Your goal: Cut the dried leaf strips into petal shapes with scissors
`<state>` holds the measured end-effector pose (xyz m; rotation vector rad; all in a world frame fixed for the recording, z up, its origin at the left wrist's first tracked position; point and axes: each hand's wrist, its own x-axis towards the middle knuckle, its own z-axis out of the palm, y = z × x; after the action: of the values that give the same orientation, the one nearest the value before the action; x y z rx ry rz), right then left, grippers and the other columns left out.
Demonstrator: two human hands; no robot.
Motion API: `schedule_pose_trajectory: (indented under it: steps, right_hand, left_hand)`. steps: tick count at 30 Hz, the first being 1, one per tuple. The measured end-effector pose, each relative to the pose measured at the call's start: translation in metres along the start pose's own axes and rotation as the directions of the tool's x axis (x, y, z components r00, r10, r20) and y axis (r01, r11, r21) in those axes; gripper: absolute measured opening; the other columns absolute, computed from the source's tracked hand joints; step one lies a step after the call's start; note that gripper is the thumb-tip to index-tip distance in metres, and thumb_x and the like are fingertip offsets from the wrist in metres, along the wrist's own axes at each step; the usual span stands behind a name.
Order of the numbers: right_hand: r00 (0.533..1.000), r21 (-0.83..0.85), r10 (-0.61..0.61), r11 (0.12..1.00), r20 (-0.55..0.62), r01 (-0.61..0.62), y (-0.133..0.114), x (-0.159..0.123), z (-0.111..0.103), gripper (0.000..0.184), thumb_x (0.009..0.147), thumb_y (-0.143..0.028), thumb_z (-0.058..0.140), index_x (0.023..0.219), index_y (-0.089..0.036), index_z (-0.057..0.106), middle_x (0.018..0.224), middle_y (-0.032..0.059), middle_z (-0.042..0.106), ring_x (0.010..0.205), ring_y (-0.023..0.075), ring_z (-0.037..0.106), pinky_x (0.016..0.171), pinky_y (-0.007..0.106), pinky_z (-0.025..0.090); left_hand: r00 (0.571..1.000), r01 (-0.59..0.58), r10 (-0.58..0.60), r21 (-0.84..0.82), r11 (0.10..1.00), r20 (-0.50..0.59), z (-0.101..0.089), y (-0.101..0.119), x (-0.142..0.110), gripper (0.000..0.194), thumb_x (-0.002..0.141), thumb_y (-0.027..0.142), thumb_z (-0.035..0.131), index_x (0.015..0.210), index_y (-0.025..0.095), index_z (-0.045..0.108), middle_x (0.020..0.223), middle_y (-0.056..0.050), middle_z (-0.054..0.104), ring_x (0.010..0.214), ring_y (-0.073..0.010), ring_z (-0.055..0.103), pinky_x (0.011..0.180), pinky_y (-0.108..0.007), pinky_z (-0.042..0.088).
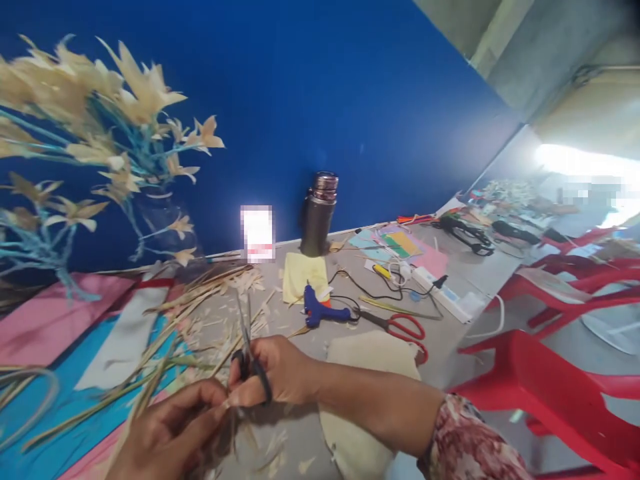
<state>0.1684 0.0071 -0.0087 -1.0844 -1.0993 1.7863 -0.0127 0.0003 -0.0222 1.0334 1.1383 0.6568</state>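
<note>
My right hand [280, 370] is closed through the loops of small dark-handled scissors [244, 333], their blades pointing up and away from me. Its fingertips meet those of my left hand [175, 427], which is pinched together on a thin pale strip [227, 403], largely hidden by the fingers. Below the hands, blurred pale strips hang over the grey table [295, 427]. Long dried stalks and strips [200, 290] lie beyond and to the left, with scattered shavings around them.
A blue glue gun [320, 310], red-handled scissors [400, 325] and a power strip [443, 293] with cords lie to the right. A dark flask [319, 217] stands by the blue wall. Pale flowers [135, 87] rise at left; red chairs [555, 393] stand at right.
</note>
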Motion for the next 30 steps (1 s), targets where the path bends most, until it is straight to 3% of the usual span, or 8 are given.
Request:
schedule_pose_trajectory:
  steps: [3, 7, 10, 13, 16, 21, 27, 30]
  right_hand:
    - [0.998, -0.026, -0.051, 0.998, -0.034, 0.05, 0.002, 0.0, -0.001, 0.023, 0.052, -0.02, 0.079, 0.068, -0.015, 0.062, 0.06, -0.0051, 0.056, 0.054, 0.0081, 0.045, 0.05, 0.019, 0.035]
    - [0.988, 0.014, -0.129, 0.991, -0.084, 0.13, 0.002, 0.002, -0.006, 0.021, 0.063, -0.026, 0.076, 0.076, -0.013, 0.065, 0.066, -0.0011, 0.061, 0.052, 0.0074, 0.045, 0.049, 0.019, 0.035]
    - [0.993, 0.066, -0.12, 0.991, -0.019, 0.121, 0.0, 0.003, -0.01, 0.027, 0.067, -0.034, 0.075, 0.082, -0.013, 0.064, 0.069, 0.0008, 0.063, 0.051, 0.008, 0.046, 0.047, 0.02, 0.034]
    - [0.994, 0.13, -0.107, 0.986, 0.023, 0.103, 0.0, 0.001, -0.011, 0.032, 0.067, -0.037, 0.076, 0.084, -0.014, 0.061, 0.07, 0.0002, 0.062, 0.051, 0.0082, 0.046, 0.047, 0.02, 0.033]
    - [0.995, 0.061, -0.087, 0.995, 0.044, 0.085, 0.0, -0.002, -0.009, 0.03, 0.065, -0.033, 0.076, 0.083, -0.014, 0.061, 0.062, -0.003, 0.056, 0.052, 0.0088, 0.045, 0.049, 0.021, 0.034]
    - [0.996, -0.036, -0.075, 0.997, -0.049, 0.074, 0.002, -0.006, -0.001, 0.026, 0.06, -0.023, 0.076, 0.078, -0.014, 0.06, 0.063, -0.0039, 0.054, 0.055, 0.0076, 0.042, 0.051, 0.02, 0.031]
    - [0.996, 0.342, -0.047, 0.937, -0.075, 0.07, -0.004, 0.003, -0.011, 0.025, 0.058, -0.022, 0.078, 0.075, -0.016, 0.059, 0.061, -0.005, 0.048, 0.049, 0.0059, 0.035, 0.045, 0.019, 0.027]
    - [0.986, 0.446, -0.058, 0.887, -0.155, 0.122, -0.01, 0.009, -0.022, 0.024, 0.06, -0.019, 0.079, 0.071, -0.016, 0.058, 0.058, -0.0072, 0.041, 0.047, 0.0044, 0.027, 0.044, 0.018, 0.023]
  left_hand:
    - [0.995, -0.099, 0.096, 0.102, 0.99, 0.03, 0.001, 0.008, -0.004, 0.033, 0.069, 0.046, 0.077, 0.063, 0.017, 0.062, 0.056, -0.001, 0.056, 0.048, -0.012, 0.048, 0.044, -0.021, 0.035]
    - [0.997, -0.031, 0.037, -0.079, 0.996, 0.069, 0.003, 0.018, -0.006, 0.027, 0.072, 0.037, 0.073, 0.065, 0.016, 0.057, 0.047, 0.003, 0.05, 0.04, -0.0083, 0.04, 0.042, -0.02, 0.03]
    - [0.998, -0.042, 0.05, -0.148, 0.988, 0.047, 0.005, 0.024, -0.007, 0.022, 0.07, 0.031, 0.073, 0.067, 0.016, 0.057, 0.047, 0.003, 0.051, 0.039, -0.008, 0.041, 0.04, -0.019, 0.029]
    - [0.995, -0.062, 0.075, -0.177, 0.982, 0.064, 0.004, 0.026, -0.006, 0.02, 0.071, 0.028, 0.073, 0.069, 0.015, 0.057, 0.049, 0.002, 0.053, 0.043, -0.0087, 0.045, 0.042, -0.019, 0.034]
    - [0.995, -0.059, 0.071, -0.151, 0.987, 0.075, 0.003, 0.024, -0.005, 0.019, 0.072, 0.028, 0.072, 0.072, 0.015, 0.059, 0.051, 0.002, 0.054, 0.043, -0.0095, 0.047, 0.04, -0.019, 0.034]
    - [0.994, -0.07, 0.074, -0.046, 0.996, 0.077, 0.004, 0.022, -0.006, 0.021, 0.075, 0.032, 0.072, 0.074, 0.015, 0.061, 0.052, 0.002, 0.053, 0.045, -0.0094, 0.046, 0.037, -0.017, 0.032]
    - [0.992, -0.007, 0.034, -0.216, 0.976, 0.12, 0.0, 0.026, -0.002, 0.022, 0.066, 0.03, 0.079, 0.07, 0.014, 0.065, 0.052, 0.001, 0.057, 0.045, -0.0089, 0.048, 0.043, -0.02, 0.036]
    - [0.998, -0.023, 0.038, -0.246, 0.969, 0.057, -0.007, 0.029, 0.003, 0.022, 0.061, 0.029, 0.082, 0.069, 0.013, 0.068, 0.056, 0.0, 0.06, 0.048, -0.0086, 0.049, 0.048, -0.022, 0.039]
